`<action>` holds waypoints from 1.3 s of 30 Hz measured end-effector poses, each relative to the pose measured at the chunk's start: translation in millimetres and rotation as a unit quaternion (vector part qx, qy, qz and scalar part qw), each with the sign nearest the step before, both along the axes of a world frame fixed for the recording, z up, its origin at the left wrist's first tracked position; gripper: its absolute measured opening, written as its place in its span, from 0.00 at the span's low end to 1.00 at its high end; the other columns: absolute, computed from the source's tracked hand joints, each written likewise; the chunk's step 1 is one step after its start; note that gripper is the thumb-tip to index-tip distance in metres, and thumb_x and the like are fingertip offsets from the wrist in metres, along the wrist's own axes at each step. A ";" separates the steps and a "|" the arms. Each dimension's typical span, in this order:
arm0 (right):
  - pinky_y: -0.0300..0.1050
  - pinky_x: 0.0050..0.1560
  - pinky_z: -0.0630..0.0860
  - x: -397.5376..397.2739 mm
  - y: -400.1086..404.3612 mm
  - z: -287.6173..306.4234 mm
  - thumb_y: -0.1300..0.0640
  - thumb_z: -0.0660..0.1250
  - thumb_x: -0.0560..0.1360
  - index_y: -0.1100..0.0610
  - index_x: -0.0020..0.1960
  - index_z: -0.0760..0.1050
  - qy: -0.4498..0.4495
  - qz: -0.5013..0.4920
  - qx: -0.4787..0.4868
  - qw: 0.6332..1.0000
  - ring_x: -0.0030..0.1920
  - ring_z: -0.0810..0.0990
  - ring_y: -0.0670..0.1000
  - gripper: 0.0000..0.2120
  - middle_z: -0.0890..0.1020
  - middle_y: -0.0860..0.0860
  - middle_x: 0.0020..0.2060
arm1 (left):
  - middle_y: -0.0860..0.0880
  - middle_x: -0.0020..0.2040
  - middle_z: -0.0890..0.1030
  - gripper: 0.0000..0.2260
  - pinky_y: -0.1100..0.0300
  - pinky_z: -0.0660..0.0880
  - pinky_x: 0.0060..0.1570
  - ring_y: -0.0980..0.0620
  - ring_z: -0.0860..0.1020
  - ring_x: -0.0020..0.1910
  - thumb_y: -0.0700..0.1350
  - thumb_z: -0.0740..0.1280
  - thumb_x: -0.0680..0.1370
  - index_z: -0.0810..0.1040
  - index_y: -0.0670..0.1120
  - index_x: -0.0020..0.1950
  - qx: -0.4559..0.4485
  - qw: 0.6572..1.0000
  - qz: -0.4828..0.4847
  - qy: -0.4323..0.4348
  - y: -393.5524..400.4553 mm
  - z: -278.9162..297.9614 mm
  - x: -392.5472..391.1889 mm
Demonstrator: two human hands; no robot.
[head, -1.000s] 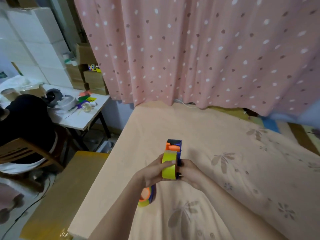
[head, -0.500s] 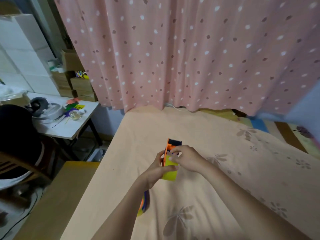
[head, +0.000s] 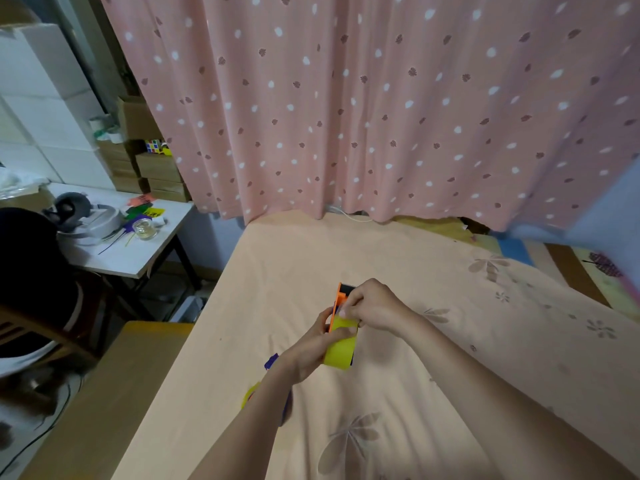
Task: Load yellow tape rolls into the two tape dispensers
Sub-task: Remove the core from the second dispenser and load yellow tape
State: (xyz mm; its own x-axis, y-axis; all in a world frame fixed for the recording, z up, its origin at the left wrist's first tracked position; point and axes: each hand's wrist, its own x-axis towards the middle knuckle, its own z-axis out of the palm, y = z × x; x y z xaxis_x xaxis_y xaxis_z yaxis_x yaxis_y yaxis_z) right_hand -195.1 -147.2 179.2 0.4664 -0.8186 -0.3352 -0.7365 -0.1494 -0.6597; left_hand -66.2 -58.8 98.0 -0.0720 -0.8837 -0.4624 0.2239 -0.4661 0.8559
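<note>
Holding an orange tape dispenser (head: 341,301) above the peach bedsheet (head: 398,393), the left hand (head: 313,348) has its grip wrapped around the dispenser's near end, with the thumb lying across the yellow tape roll (head: 341,351) seated in it. The right hand (head: 375,306) comes in from the right of the dispenser; its fingertips (head: 344,310) are pinched narrow at the top of the roll, just behind the dispenser's black front edge, though whether they hold a loose end of tape cannot be told.

Below and left of the held dispenser, mostly hidden under the left forearm, a second dispenser (head: 272,362) lies on the sheet, showing only a purple piece and a sliver of yellow.

Beyond the held dispenser hangs a pink spotted curtain (head: 381,98). Far to its left stands a white counter (head: 138,251) carrying a small glass jar (head: 143,227) and coloured scraps, with cardboard boxes (head: 159,171) stacked behind it.
</note>
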 end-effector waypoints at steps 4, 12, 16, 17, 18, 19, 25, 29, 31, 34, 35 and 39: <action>0.51 0.46 0.83 -3.5 0.5 4.4 0.62 0.72 0.74 0.52 0.32 0.80 -0.007 0.005 0.011 1.000 0.36 0.83 0.54 0.13 0.82 0.53 0.33 | 0.46 0.67 0.79 0.40 0.49 0.77 0.64 0.46 0.80 0.65 0.60 0.77 0.65 0.66 0.56 0.74 0.015 1.000 0.020 -0.005 -0.9 2.0 -5.1; 0.53 0.46 0.85 -11.0 -3.0 9.3 0.67 0.64 0.75 0.58 0.37 0.80 -0.013 -0.028 -0.006 0.999 0.39 0.87 0.60 0.11 0.86 0.59 0.35 | 0.48 0.66 0.80 0.36 0.47 0.73 0.69 0.46 0.79 0.66 0.55 0.75 0.66 0.69 0.54 0.73 0.003 1.000 0.016 -0.019 -0.3 -1.8 -10.6; 0.51 0.41 0.86 -14.4 -12.2 13.4 0.68 0.64 0.77 0.61 0.38 0.78 -0.016 -0.063 -0.009 0.998 0.35 0.86 0.58 0.10 0.84 0.60 0.34 | 0.46 0.67 0.78 0.41 0.45 0.75 0.67 0.42 0.78 0.66 0.54 0.77 0.62 0.67 0.53 0.74 -0.006 0.999 0.008 -0.032 2.7 -5.5 -9.5; 0.50 0.40 0.86 -15.4 -14.5 15.4 0.68 0.64 0.77 0.61 0.38 0.78 -0.016 -0.071 -0.012 0.997 0.34 0.85 0.58 0.10 0.84 0.61 0.34 | 0.45 0.68 0.78 0.41 0.46 0.75 0.66 0.41 0.78 0.66 0.53 0.77 0.62 0.67 0.54 0.74 -0.008 1.000 0.009 -0.029 3.7 -6.7 -8.5; 0.49 0.38 0.86 -16.0 -16.3 17.3 0.68 0.65 0.76 0.61 0.37 0.78 -0.016 -0.075 -0.016 0.997 0.33 0.85 0.57 0.11 0.84 0.61 0.34 | 0.45 0.68 0.77 0.41 0.46 0.76 0.64 0.41 0.78 0.66 0.52 0.77 0.62 0.67 0.54 0.74 -0.012 1.000 0.010 -0.024 4.1 -7.7 -7.3; 0.48 0.37 0.86 -16.4 -17.3 18.8 0.69 0.65 0.76 0.60 0.36 0.78 -0.016 -0.079 -0.018 0.997 0.32 0.84 0.57 0.11 0.83 0.61 0.33 | 0.44 0.68 0.77 0.41 0.48 0.77 0.62 0.42 0.79 0.65 0.50 0.77 0.62 0.67 0.54 0.74 -0.016 1.000 0.012 -0.018 4.0 -8.3 -6.0; 0.55 0.44 0.86 -10.6 -13.7 25.7 0.68 0.64 0.78 0.62 0.42 0.77 -0.050 -0.060 0.022 0.997 0.36 0.86 0.61 0.08 0.84 0.64 0.37 | 0.48 0.65 0.80 0.34 0.54 0.79 0.54 0.47 0.81 0.61 0.60 0.75 0.67 0.70 0.54 0.70 0.008 1.000 0.023 0.000 -4.2 1.4 -8.2; 0.49 0.39 0.86 -14.5 -14.8 29.3 0.67 0.65 0.79 0.66 0.45 0.78 -0.041 -0.050 0.024 0.998 0.31 0.85 0.57 0.05 0.83 0.62 0.33 | 0.47 0.61 0.81 0.34 0.56 0.77 0.45 0.49 0.82 0.54 0.59 0.74 0.66 0.68 0.53 0.69 0.018 0.999 0.035 -0.022 -9.0 4.4 -11.9; 0.42 0.32 0.83 -17.1 -17.4 30.2 0.68 0.65 0.78 0.67 0.46 0.79 -0.025 -0.062 -0.004 0.998 0.27 0.83 0.53 0.05 0.83 0.60 0.32 | 0.46 0.61 0.81 0.34 0.55 0.77 0.45 0.47 0.82 0.55 0.57 0.75 0.65 0.70 0.52 0.69 0.015 0.999 0.037 -0.008 -10.1 3.2 -12.8; 0.46 0.35 0.83 -19.7 -23.9 31.2 0.69 0.64 0.77 0.69 0.46 0.79 -0.026 -0.090 -0.032 0.995 0.29 0.83 0.55 0.05 0.85 0.63 0.36 | 0.45 0.63 0.81 0.34 0.56 0.78 0.46 0.48 0.82 0.55 0.55 0.76 0.66 0.70 0.52 0.69 0.006 0.999 0.038 0.000 -10.3 1.5 -14.0; 0.47 0.36 0.83 -20.0 -26.6 31.9 0.69 0.64 0.77 0.69 0.46 0.79 -0.024 -0.094 -0.037 0.995 0.30 0.83 0.56 0.05 0.86 0.64 0.37 | 0.45 0.63 0.81 0.34 0.56 0.78 0.46 0.48 0.82 0.55 0.54 0.76 0.66 0.70 0.52 0.69 0.002 0.999 0.033 -0.003 -10.1 1.3 -14.6; 0.49 0.38 0.84 -20.5 -38.6 35.3 0.70 0.61 0.76 0.64 0.40 0.77 -0.009 -0.103 -0.050 0.993 0.31 0.84 0.57 0.09 0.85 0.62 0.35 | 0.44 0.65 0.80 0.32 0.60 0.78 0.44 0.48 0.82 0.55 0.50 0.75 0.68 0.69 0.53 0.70 -0.016 1.000 0.009 -0.011 -9.2 1.6 -15.6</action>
